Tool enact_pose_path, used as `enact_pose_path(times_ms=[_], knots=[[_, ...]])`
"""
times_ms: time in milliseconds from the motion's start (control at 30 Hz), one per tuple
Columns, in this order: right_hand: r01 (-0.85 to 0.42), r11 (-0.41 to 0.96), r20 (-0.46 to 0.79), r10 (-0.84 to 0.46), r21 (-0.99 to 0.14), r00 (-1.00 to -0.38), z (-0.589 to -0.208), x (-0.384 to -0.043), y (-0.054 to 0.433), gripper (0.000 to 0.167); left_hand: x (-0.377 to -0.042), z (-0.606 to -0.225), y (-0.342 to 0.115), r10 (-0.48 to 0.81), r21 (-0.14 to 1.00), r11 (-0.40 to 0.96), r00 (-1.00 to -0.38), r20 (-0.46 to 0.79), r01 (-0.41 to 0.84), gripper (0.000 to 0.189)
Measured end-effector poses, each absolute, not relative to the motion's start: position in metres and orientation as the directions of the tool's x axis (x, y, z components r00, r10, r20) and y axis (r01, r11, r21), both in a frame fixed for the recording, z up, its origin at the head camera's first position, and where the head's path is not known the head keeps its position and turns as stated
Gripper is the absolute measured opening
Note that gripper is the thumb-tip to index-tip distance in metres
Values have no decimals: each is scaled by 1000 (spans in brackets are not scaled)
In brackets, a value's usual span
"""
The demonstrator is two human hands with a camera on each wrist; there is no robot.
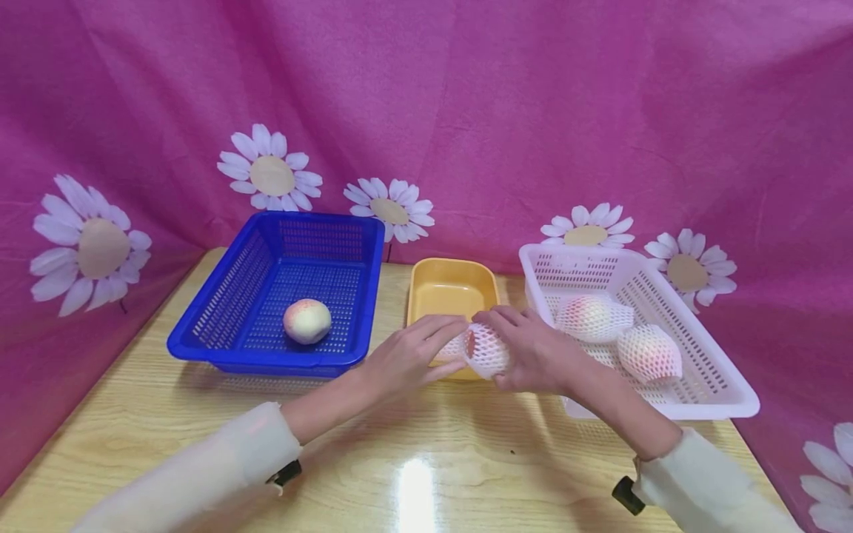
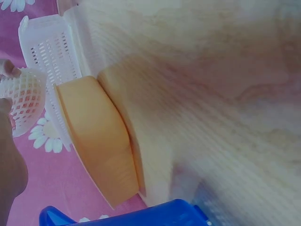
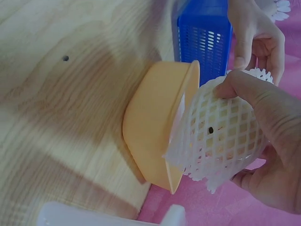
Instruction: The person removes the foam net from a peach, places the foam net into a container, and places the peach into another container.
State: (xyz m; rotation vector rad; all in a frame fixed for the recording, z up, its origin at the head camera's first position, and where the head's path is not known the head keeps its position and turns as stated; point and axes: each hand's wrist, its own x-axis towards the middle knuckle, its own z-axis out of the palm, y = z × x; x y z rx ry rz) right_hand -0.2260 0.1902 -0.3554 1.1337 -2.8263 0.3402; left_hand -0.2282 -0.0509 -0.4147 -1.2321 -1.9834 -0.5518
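My right hand [image 1: 540,352] grips a peach in a white foam net [image 3: 225,127], thumb on one side and fingers on the other. It is held over the near end of a yellow tray [image 1: 453,289]. A bit of the fruit's reddish skin shows at the net's end that faces left. There my left hand [image 1: 413,352] reaches in, its fingertips and thumb right at the net's edge, fingers loosely bent. A bare peach [image 1: 307,321] lies in the blue basket [image 1: 273,363] on the left.
On the right a white basket [image 1: 706,411] holds two more netted peaches, one at the back [image 1: 593,318] and one nearer [image 1: 649,354]. All containers stand on a wooden table [image 1: 320,474]. A pink cloth [image 1: 466,111] with daisies hangs behind.
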Motion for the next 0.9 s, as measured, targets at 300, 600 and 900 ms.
enact_pose_path(times_ms=[300, 600, 900], knots=[[-683, 702, 123, -674, -201, -729, -365, -221, 186, 88, -219, -427, -56, 604, 22, 449, -321, 729, 893, 62], [-698, 689, 126, -689, -194, -714, -372, -216, 181, 86, -214, -434, -59, 600, 34, 472, -349, 720, 881, 62], [-725, 673, 133, -713, -143, -688, -380, -210, 175, 87, -209, -443, -67, 592, 38, 497, -371, 715, 867, 64]])
